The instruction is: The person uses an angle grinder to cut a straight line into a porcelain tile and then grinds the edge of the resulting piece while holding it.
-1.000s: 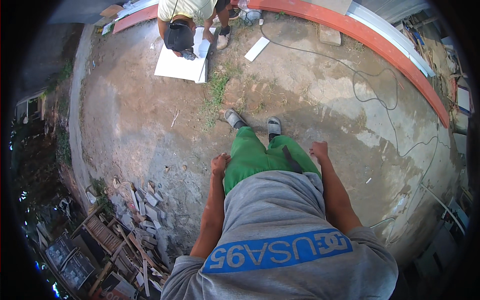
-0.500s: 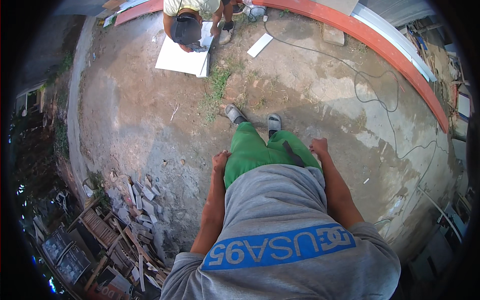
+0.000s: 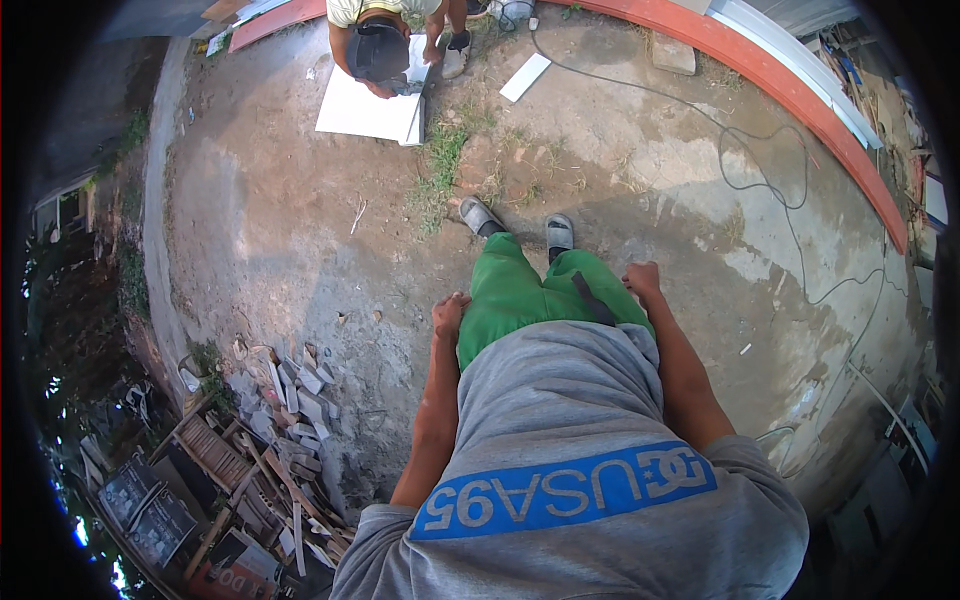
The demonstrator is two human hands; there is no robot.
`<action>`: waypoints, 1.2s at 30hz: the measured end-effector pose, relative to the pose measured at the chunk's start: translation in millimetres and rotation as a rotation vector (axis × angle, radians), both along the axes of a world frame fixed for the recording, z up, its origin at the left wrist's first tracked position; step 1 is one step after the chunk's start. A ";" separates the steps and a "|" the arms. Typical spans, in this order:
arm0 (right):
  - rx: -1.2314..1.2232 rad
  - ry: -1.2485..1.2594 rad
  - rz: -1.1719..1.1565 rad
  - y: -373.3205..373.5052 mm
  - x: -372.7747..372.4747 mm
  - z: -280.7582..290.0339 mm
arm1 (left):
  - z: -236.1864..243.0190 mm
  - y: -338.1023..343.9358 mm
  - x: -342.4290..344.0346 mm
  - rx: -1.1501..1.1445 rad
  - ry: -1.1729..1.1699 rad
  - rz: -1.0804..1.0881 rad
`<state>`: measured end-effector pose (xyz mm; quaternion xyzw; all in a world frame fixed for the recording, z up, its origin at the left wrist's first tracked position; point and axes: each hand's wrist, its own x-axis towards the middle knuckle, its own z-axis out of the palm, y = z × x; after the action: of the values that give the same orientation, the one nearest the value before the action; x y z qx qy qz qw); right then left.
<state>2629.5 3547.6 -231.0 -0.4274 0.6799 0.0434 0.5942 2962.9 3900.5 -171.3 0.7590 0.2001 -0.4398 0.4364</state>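
Note:
My left hand (image 3: 449, 312) hangs beside the green trousers (image 3: 500, 300), fingers loosely curled against the cloth. My right hand (image 3: 641, 278) hangs just off the other thigh with fingers curled; neither shows anything held. My feet in grey slide sandals (image 3: 560, 232) rest on dirt and concrete ground. Beyond them, at the top, a co-worker in a dark cap (image 3: 376, 52) bends over a white board (image 3: 355, 112) lying on the ground, both hands at it, near a small greyish item that is too small to make out.
A white strip (image 3: 525, 76) and a stone block (image 3: 673, 52) lie beyond my feet. A grey cable (image 3: 730, 135) loops across the right. Red (image 3: 800, 110) and white long pieces edge the back. Tile rubble (image 3: 305, 400) and wooden debris (image 3: 205, 455) fill the lower left.
My view has shifted slightly, so body and ground sit higher and further right. The co-worker's head and hands have moved a little over the board. My hands keep their curled pose.

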 end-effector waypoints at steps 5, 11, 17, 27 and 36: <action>-0.022 0.035 -0.086 -0.6 -5.2 2.0 | 3.9 -6.4 -1.8 0.065 0.016 -0.045; -0.029 0.035 -0.031 -0.7 -13.9 -4.2 | 6.2 -9.2 -0.2 0.069 -0.005 -0.082; -0.033 0.028 0.010 0.6 -14.3 -8.1 | 17.4 -18.1 -0.8 0.075 -0.018 -0.131; -0.033 0.027 -0.051 1.7 -5.0 9.4 | 12.6 -11.1 -4.0 0.137 -0.024 -0.156; -0.044 0.048 -0.019 4.5 -9.7 7.2 | 5.5 -6.6 -8.6 0.098 -0.012 -0.102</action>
<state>2619.8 3552.0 -223.8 -0.4325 0.6988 0.0330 0.5688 2954.3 3893.9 -165.8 0.7913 0.1797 -0.4464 0.3771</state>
